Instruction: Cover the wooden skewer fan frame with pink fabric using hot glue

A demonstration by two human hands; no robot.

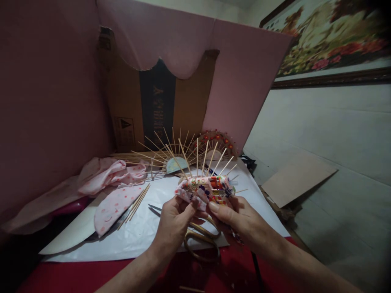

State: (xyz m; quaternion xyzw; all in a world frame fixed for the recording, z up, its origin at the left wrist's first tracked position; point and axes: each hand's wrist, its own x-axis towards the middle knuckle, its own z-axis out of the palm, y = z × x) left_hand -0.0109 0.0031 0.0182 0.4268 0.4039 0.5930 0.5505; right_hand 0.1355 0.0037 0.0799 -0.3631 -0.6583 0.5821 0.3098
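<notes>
My left hand (175, 221) and my right hand (236, 219) together hold up a small fan-shaped craft piece (209, 188). It is wrapped in colourful patterned cloth, and several thin wooden sticks (205, 156) fan upward from it. The left fingers pinch the cloth at its lower left edge. On the lower right side, the right thumb and fingers grip the wrapped part. Both hands hover above white paper (146, 232) on a red table (61, 276).
Gold-handled scissors (198, 240) lie on the paper under my hands. Pink printed cloth (114, 175), a pink half-round piece (114, 205) and loose sticks (136, 205) lie left. Other stick fans (177, 156) lean on a cardboard and pink backdrop (155, 101). A cardboard sheet (297, 179) lies right.
</notes>
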